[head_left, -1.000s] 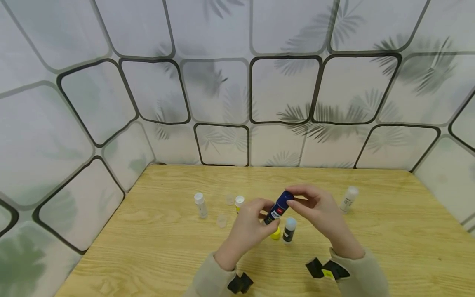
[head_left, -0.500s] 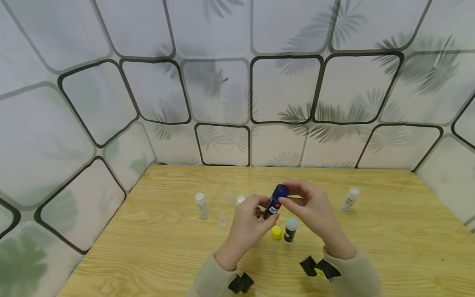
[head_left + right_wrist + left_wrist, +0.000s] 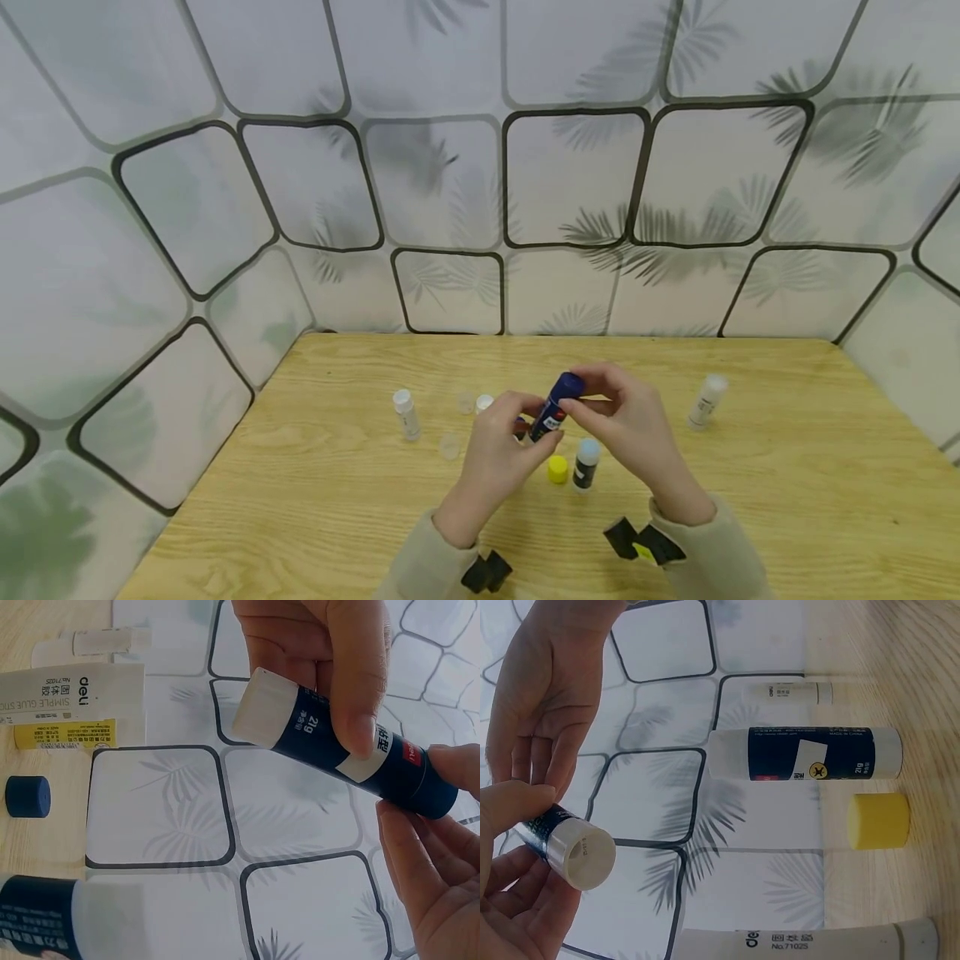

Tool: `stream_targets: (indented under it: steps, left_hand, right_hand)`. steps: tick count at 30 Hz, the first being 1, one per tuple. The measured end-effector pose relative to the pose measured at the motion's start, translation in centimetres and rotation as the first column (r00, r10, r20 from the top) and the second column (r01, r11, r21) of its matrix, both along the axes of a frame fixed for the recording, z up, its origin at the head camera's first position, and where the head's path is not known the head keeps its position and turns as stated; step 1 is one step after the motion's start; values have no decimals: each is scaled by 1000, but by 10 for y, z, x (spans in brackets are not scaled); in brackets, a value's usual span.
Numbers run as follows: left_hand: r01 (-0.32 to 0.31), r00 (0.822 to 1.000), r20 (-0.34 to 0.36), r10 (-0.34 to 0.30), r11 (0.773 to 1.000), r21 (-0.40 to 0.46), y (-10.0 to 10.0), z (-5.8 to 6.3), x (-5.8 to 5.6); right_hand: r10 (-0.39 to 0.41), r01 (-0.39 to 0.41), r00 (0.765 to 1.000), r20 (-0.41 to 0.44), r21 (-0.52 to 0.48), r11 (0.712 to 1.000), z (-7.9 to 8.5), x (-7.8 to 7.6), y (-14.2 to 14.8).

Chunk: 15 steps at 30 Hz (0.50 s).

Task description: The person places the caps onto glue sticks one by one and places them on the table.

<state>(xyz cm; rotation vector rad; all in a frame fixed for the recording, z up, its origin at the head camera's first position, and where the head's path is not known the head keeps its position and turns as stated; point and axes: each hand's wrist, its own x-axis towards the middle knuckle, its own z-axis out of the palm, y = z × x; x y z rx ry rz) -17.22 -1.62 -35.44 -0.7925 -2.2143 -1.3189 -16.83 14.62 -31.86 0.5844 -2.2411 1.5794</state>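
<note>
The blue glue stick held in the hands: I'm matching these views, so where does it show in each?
Head: blue glue stick between left hand and right hand, right of centre.
Left wrist: lower left, white base facing the camera.
Right wrist: upper right, slanting, white base leftmost.
Shared landmark: standing dark-labelled stick, pale on top.

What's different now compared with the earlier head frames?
The blue glue stick has gone from leaning well to the right to standing steeper, its capped top shifting slightly left and up. The right hand has moved left with it. Nothing was newly gripped or released: both hands hold the stick throughout. The left hand is nearly unmoved; the yellow cap stays on the table.
</note>
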Motion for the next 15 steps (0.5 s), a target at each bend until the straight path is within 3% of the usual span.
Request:
stream_targets:
  steps: [5, 9, 10, 12, 15]
  left_hand:
    - [-16, 1000, 3, 16, 1000, -26, 0, 0, 0]
    - [-20, 1000, 21, 22, 998, -53, -1, 1, 2]
    - [-21, 999, 23, 23, 998, -59, -1, 1, 2]
    - [-20, 999, 25, 22, 997, -69, -2, 1, 2]
    - [-20, 1000, 21, 22, 996, -83, -2, 1, 3]
  right_hand:
    - [-22, 22, 999, -25, -19, 1000, -4, -3, 7]
    - [-41, 38, 998, -40, -62, 997, -30, -26, 28]
    - [-38, 34, 998, -53, -89, 995, -43, -37, 37]
    - [-82, 77, 996, -45, -110, 991, -65, -57, 54]
    - [-179, 180, 984, 13, -91, 979, -78, -73, 74]
